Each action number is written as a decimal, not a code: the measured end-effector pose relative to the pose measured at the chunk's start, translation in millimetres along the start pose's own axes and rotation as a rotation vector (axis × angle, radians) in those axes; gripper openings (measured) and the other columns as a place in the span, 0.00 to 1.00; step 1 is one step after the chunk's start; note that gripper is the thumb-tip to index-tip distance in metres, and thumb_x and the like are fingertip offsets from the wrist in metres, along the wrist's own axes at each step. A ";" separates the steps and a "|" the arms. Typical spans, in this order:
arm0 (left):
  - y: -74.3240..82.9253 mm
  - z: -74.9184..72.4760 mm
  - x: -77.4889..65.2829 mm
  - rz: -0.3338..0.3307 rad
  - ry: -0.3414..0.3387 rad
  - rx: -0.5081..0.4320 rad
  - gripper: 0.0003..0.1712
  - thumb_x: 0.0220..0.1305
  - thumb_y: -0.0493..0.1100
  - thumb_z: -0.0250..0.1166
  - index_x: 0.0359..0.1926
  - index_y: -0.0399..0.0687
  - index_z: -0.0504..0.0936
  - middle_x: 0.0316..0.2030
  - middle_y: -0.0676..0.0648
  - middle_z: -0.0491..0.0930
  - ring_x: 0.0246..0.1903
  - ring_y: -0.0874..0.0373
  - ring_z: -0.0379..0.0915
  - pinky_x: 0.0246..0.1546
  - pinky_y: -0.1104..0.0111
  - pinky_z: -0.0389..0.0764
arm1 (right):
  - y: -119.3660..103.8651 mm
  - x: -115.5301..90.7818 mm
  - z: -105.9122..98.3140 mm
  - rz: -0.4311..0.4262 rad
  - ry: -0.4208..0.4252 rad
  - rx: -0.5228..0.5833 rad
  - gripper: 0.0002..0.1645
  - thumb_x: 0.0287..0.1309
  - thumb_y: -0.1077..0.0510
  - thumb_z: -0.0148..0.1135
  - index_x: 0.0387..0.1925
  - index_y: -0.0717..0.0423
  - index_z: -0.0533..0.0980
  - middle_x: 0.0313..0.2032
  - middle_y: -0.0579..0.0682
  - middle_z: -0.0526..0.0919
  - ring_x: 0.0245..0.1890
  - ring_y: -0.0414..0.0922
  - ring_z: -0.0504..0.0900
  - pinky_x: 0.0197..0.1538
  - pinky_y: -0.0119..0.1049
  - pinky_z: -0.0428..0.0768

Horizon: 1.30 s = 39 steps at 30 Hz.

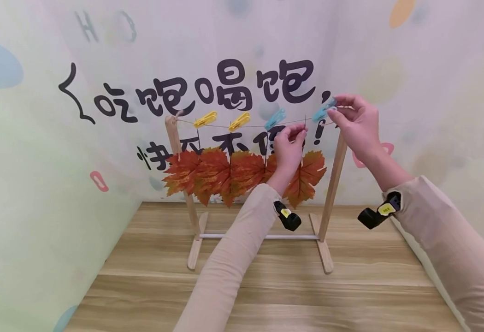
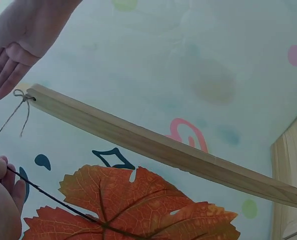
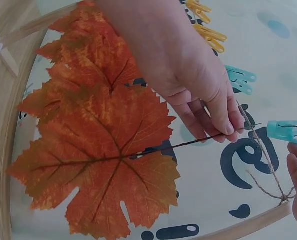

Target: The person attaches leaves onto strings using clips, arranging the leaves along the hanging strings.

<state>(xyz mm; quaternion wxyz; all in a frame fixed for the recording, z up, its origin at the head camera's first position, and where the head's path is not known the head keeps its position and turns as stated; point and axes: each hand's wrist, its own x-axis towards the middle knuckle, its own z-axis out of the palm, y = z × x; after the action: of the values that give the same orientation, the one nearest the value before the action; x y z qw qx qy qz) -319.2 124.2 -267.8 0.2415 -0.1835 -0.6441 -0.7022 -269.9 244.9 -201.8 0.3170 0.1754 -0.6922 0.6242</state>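
My left hand (image 1: pixel 289 146) pinches the dark stem (image 3: pixel 183 144) of an orange maple leaf (image 3: pixel 98 160) between thumb and fingers. The stem's top reaches the thin string (image 3: pixel 264 150), and the leaf hangs below. My right hand (image 1: pixel 358 127) grips a light blue clothespin (image 3: pixel 283 130) by its handle end, near the string's right end. In the right wrist view its nose points at the string and stem tip, a little apart. Several more leaves (image 1: pixel 213 173) hang to the left, partly behind my left hand, under two yellow clothespins (image 1: pixel 239 121) and another blue clothespin (image 1: pixel 275 119).
The string is tied between two wooden posts (image 1: pixel 334 184) of a stand, joined low down by a white rod (image 1: pixel 289 237). Its feet (image 1: pixel 325 256) rest on a wood-grain table (image 1: pixel 292 295). Behind hangs a printed backdrop (image 1: pixel 184 41) with dark lettering.
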 end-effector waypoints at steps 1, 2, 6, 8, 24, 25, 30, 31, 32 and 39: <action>-0.5 0.5 0.2 -0.002 0.004 -0.005 0.10 0.58 0.35 0.61 0.40 0.37 0.81 0.37 0.44 0.82 0.35 0.62 0.78 0.37 0.80 0.76 | 0.4 1.0 0.4 -0.001 0.010 0.016 0.14 0.50 0.67 0.63 0.42 0.62 0.76 0.35 0.46 0.80 0.36 0.36 0.82 0.41 0.21 0.76; -1.0 0.8 0.4 -0.004 0.006 -0.007 0.10 0.58 0.35 0.61 0.41 0.37 0.81 0.37 0.44 0.82 0.35 0.62 0.78 0.37 0.81 0.76 | 0.8 1.9 0.7 -0.002 0.018 0.023 0.14 0.50 0.67 0.63 0.41 0.62 0.76 0.34 0.46 0.80 0.36 0.36 0.82 0.41 0.21 0.76; -2.5 2.2 1.4 -0.014 0.004 -0.012 0.10 0.58 0.35 0.61 0.41 0.36 0.81 0.37 0.44 0.82 0.35 0.62 0.78 0.37 0.80 0.76 | 2.0 5.3 1.7 -0.002 0.035 0.020 0.12 0.49 0.66 0.64 0.39 0.61 0.78 0.32 0.45 0.81 0.34 0.36 0.82 0.41 0.21 0.77; -2.9 2.9 1.8 -0.022 0.001 -0.009 0.10 0.58 0.36 0.61 0.41 0.37 0.81 0.37 0.45 0.82 0.35 0.63 0.78 0.37 0.81 0.76 | 2.0 6.9 2.3 0.004 0.040 0.036 0.10 0.48 0.67 0.65 0.37 0.60 0.78 0.31 0.45 0.82 0.33 0.36 0.83 0.40 0.21 0.77; -4.0 6.9 1.3 -0.014 -0.008 0.001 0.09 0.58 0.35 0.60 0.40 0.36 0.81 0.36 0.44 0.83 0.35 0.62 0.77 0.36 0.81 0.76 | 6.0 16.7 4.4 0.012 0.025 0.101 0.09 0.45 0.69 0.66 0.33 0.65 0.81 0.27 0.46 0.83 0.29 0.37 0.83 0.38 0.23 0.78; -4.2 6.8 1.7 -0.014 -0.008 0.004 0.09 0.58 0.35 0.60 0.40 0.36 0.81 0.36 0.44 0.83 0.35 0.62 0.78 0.36 0.81 0.76 | 6.4 17.1 4.6 0.014 0.025 0.094 0.09 0.45 0.69 0.67 0.33 0.64 0.81 0.27 0.46 0.83 0.29 0.36 0.83 0.38 0.23 0.78; -4.5 6.4 3.4 -0.019 -0.012 -0.011 0.10 0.58 0.35 0.60 0.40 0.36 0.81 0.36 0.44 0.83 0.34 0.62 0.77 0.35 0.80 0.77 | 7.9 18.8 4.9 0.025 0.024 0.046 0.08 0.45 0.68 0.66 0.32 0.61 0.82 0.26 0.45 0.82 0.28 0.36 0.83 0.38 0.22 0.78; -4.5 6.5 3.5 -0.019 -0.015 -0.012 0.10 0.59 0.35 0.60 0.41 0.36 0.81 0.36 0.44 0.82 0.35 0.62 0.77 0.36 0.80 0.77 | 8.0 19.0 4.9 0.028 0.023 0.040 0.09 0.46 0.68 0.66 0.33 0.63 0.81 0.26 0.45 0.82 0.28 0.35 0.83 0.38 0.22 0.78; -4.6 6.5 3.9 -0.017 -0.013 -0.018 0.10 0.58 0.35 0.60 0.40 0.36 0.81 0.36 0.44 0.82 0.34 0.62 0.77 0.36 0.80 0.77 | 8.2 19.4 5.0 0.030 0.021 0.037 0.10 0.46 0.68 0.66 0.34 0.65 0.81 0.26 0.45 0.82 0.28 0.35 0.83 0.38 0.22 0.78; -4.6 6.3 4.1 -0.030 -0.010 -0.053 0.09 0.59 0.35 0.60 0.40 0.36 0.81 0.37 0.43 0.82 0.35 0.61 0.78 0.37 0.79 0.77 | 9.4 20.8 7.9 0.055 0.018 0.048 0.14 0.47 0.68 0.65 0.38 0.72 0.78 0.26 0.45 0.81 0.27 0.35 0.82 0.37 0.22 0.78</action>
<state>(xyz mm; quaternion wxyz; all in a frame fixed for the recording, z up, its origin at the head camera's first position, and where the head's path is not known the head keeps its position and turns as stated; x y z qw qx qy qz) -325.6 130.2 -268.6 0.2230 -0.1838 -0.6292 -0.7215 -293.0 241.9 -195.4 0.3014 0.1582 -0.6786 0.6509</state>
